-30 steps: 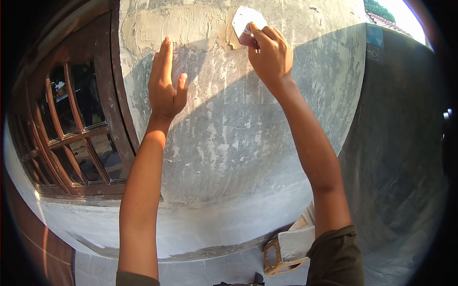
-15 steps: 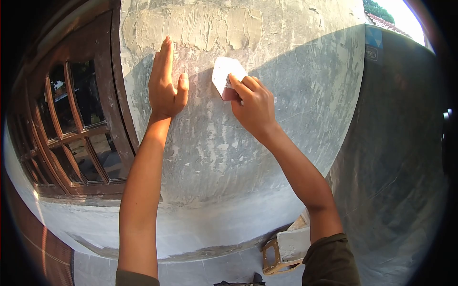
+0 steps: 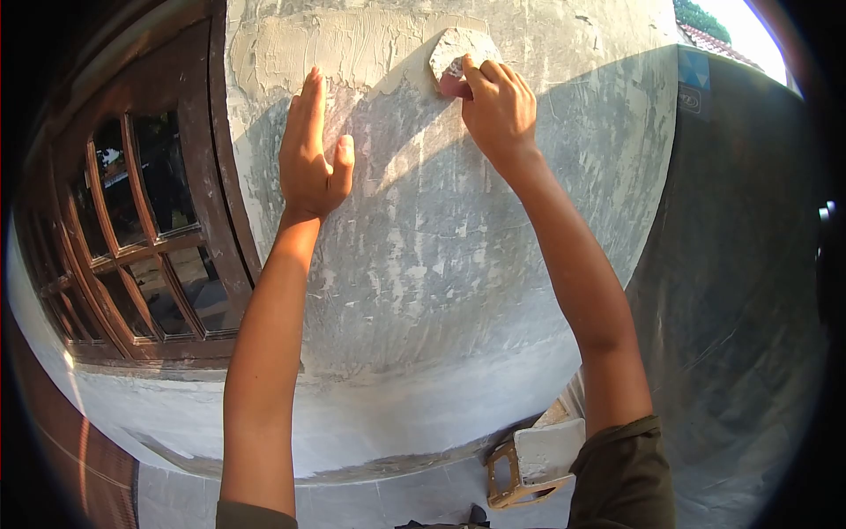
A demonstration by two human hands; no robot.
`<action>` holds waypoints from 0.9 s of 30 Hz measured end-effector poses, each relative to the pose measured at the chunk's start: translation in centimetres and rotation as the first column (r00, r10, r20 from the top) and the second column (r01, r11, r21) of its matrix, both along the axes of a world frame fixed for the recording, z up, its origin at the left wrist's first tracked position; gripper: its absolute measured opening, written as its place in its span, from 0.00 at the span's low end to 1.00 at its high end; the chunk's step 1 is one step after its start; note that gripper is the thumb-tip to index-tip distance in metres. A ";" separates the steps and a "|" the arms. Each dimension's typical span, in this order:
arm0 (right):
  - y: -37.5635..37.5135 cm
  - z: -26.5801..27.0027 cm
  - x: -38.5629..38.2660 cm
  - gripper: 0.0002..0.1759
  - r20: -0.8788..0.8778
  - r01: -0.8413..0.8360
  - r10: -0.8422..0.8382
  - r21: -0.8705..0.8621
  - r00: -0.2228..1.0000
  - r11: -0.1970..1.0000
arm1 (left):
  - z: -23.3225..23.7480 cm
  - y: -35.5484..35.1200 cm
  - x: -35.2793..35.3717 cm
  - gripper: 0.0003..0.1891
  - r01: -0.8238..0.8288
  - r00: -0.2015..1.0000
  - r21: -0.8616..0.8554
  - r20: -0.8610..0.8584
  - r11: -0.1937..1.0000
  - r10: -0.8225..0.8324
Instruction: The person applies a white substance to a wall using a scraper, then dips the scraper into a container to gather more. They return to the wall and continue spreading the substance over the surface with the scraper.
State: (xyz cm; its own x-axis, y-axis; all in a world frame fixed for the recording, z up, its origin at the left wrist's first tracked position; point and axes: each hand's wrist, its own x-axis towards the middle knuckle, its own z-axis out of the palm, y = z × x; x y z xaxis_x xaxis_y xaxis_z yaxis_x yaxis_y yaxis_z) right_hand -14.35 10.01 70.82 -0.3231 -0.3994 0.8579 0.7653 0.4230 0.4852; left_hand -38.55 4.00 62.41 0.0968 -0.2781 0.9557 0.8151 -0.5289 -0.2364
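Observation:
My left hand (image 3: 310, 154) is held upright at the wall (image 3: 423, 273), fingers stretched upward and thumb apart, with nothing in it. Its fingertips overlap the lower edge of a cream patch of wall putty (image 3: 308, 48). Higher and to the right, my right hand (image 3: 504, 110) is closed on a putty scraper (image 3: 452, 51), whose face is coated in pale putty and whose lower part shows pinkish red. The scraper lies at the right end of the putty patch, up against the wall. The grip's inner side is hidden behind my fingers.
A brown wooden window (image 3: 150, 229) with glass panes is set in the wall at left. On the right hangs a dark sheet (image 3: 740, 264). Below, a small stool (image 3: 504, 476) carries a pale, putty-smeared board (image 3: 546, 451) on the tiled floor (image 3: 388, 502).
My right hand has carried the scraper up and to the right, from below the putty patch to its right end. My left hand stays nearly in place.

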 end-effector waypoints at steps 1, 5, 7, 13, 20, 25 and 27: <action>0.0 -0.9 0.0 0.18 0.000 0.003 -0.003 -0.002 1.000 1.000 | 0.0 0.0 0.0 0.37 -0.006 1.000 -0.003 0.000 1.000 0.006; -0.6 -5.2 -0.3 0.24 -0.016 -0.009 0.007 -0.095 1.000 0.995 | 0.1 0.0 -0.1 0.37 0.005 1.000 0.009 -0.018 1.000 -0.005; -2.0 -7.5 -0.7 0.24 0.007 -0.054 0.056 -0.160 0.998 0.986 | 0.1 0.0 -0.1 0.37 0.010 1.000 0.009 -0.017 1.000 -0.010; -5.7 -6.5 -2.4 0.22 0.010 -0.392 0.423 -0.358 0.906 0.848 | 0.1 0.2 -0.1 0.36 -0.017 1.000 0.009 -0.004 1.000 0.017; -0.9 2.1 -0.1 0.21 -0.005 -0.137 0.137 0.010 0.991 0.991 | -0.1 -0.1 0.0 0.36 -0.042 0.999 -0.024 0.018 0.999 0.042; 0.2 -0.9 0.1 0.19 0.012 -0.045 0.044 0.020 0.999 0.999 | 0.1 0.0 0.1 0.37 0.008 1.000 -0.006 0.005 1.000 -0.008; 0.0 -3.2 0.2 0.19 0.014 -0.044 0.044 -0.006 0.999 0.999 | -0.1 0.0 0.0 0.37 0.007 1.000 -0.011 0.005 1.000 -0.007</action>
